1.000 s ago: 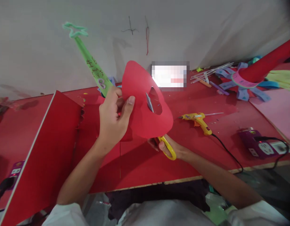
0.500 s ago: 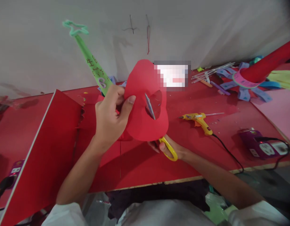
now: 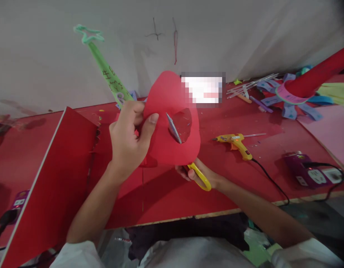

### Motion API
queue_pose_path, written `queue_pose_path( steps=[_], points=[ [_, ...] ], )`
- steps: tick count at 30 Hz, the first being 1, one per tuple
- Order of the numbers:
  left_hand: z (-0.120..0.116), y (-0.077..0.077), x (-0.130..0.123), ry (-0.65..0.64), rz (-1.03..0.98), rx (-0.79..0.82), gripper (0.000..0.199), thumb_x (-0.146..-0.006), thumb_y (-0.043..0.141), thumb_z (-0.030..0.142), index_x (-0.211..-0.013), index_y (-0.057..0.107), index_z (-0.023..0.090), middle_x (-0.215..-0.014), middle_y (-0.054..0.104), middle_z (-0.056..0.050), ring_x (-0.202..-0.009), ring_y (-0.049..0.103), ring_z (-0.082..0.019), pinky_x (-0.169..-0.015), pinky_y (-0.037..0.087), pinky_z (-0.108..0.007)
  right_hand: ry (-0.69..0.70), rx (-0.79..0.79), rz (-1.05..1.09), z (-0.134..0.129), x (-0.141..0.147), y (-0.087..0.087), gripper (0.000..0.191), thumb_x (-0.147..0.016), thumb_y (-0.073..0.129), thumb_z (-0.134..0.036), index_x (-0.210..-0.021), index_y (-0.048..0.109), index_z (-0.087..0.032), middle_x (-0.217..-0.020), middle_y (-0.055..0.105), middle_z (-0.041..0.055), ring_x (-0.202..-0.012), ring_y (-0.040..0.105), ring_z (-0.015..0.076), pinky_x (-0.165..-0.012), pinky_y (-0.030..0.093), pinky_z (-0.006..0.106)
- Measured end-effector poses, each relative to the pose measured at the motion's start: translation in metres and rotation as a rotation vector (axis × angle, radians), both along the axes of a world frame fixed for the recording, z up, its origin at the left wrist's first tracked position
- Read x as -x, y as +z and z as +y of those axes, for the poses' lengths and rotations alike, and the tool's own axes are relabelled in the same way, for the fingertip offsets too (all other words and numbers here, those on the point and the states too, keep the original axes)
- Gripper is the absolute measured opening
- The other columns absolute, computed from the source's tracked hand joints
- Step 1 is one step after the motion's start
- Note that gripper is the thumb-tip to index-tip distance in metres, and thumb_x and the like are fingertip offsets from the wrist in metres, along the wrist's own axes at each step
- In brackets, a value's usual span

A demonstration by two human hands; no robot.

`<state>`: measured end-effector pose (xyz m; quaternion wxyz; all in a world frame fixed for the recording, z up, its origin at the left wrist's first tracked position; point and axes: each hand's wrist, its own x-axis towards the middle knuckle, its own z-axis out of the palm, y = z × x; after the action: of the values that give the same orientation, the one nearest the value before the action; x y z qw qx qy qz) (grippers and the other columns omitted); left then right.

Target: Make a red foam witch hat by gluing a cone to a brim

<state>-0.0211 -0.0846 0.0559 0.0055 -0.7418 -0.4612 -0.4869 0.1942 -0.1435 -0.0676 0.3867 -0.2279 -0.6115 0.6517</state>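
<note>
A rounded sheet of red paper (image 3: 167,91) with a hole cut in it is pinched by its left edge between the thumb and fingers of my left hand (image 3: 131,136). Below the paper, my right hand (image 3: 201,171) grips a pair of scissors by the yellow handles (image 3: 201,176). One scissor blade (image 3: 174,128) pokes up through the hole, at its left side; the rest of the blades is hidden behind the paper. Through the opening the red tabletop with small scraps shows.
On the red table (image 3: 172,201) lies a yellow glue gun (image 3: 234,141), its cord running past a purple power socket (image 3: 306,169). A red board (image 3: 54,178) stands at left. A green paper cone (image 3: 104,69) and a red cone (image 3: 319,76) rise behind, near clear sticks (image 3: 255,85).
The red paper has turned slightly and shifted a little left with my left hand. The scissor blade sits slightly lower and further left in the view, and the hole looks wider.
</note>
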Motion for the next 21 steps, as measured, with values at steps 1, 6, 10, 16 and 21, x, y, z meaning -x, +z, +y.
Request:
queue_pose_path(
  steps=[1,6,10,16,21],
  points=[
    [0.000,0.001,0.001,0.005,0.010,-0.013,0.025,-0.105,0.063,0.050,-0.101,0.061,0.026,-0.078,0.068,0.004,-0.059,0.061,-0.012,-0.055,0.045,-0.027,0.002,0.002,-0.005,0.000,0.000,0.000,0.065,-0.096,0.052,-0.086,-0.098,0.054,-0.021,-0.073,0.048,-0.0039,-0.062,0.040,0.0111,-0.055,0.035,0.027],
    [-0.001,0.001,0.002,0.002,0.030,-0.024,0.026,-0.104,0.067,0.050,-0.118,0.064,0.029,-0.094,0.076,0.002,-0.062,0.067,-0.012,-0.061,0.051,-0.027,0.024,-0.020,-0.020,0.001,-0.002,0.000,0.067,-0.096,0.051,-0.087,-0.094,0.054,-0.020,-0.070,0.047,-0.0055,-0.059,0.040,0.0091,-0.056,0.035,0.025],
    [0.001,-0.005,0.001,-0.010,0.034,-0.023,0.035,-0.105,0.063,0.057,-0.128,0.063,0.030,-0.110,0.078,-0.001,-0.065,0.068,-0.012,-0.062,0.051,-0.027,0.024,-0.019,-0.043,0.002,-0.003,-0.004,0.070,-0.094,0.049,-0.089,-0.085,0.051,-0.020,-0.068,0.045,-0.0061,-0.057,0.038,0.0077,-0.053,0.030,0.025],
    [0.002,-0.007,0.002,-0.032,-0.018,0.009,0.043,-0.102,0.065,0.061,-0.132,0.064,0.030,-0.122,0.076,-0.005,-0.069,0.070,-0.013,-0.060,0.050,-0.026,0.004,0.005,0.018,-0.001,-0.004,-0.010,0.063,-0.095,0.059,-0.082,-0.086,0.051,-0.021,-0.070,0.045,-0.0065,-0.058,0.037,0.0078,-0.054,0.032,0.025],
    [0.000,-0.007,-0.001,-0.086,-0.076,0.072,0.041,-0.105,0.063,0.058,-0.134,0.063,0.030,-0.132,0.073,-0.008,-0.075,0.075,-0.014,-0.065,0.057,-0.027,-0.016,0.029,0.063,-0.002,-0.003,-0.014,0.059,-0.094,0.067,-0.078,-0.085,0.050,-0.022,-0.069,0.041,-0.0078,-0.058,0.035,0.0084,-0.054,0.031,0.024]
  ],
)
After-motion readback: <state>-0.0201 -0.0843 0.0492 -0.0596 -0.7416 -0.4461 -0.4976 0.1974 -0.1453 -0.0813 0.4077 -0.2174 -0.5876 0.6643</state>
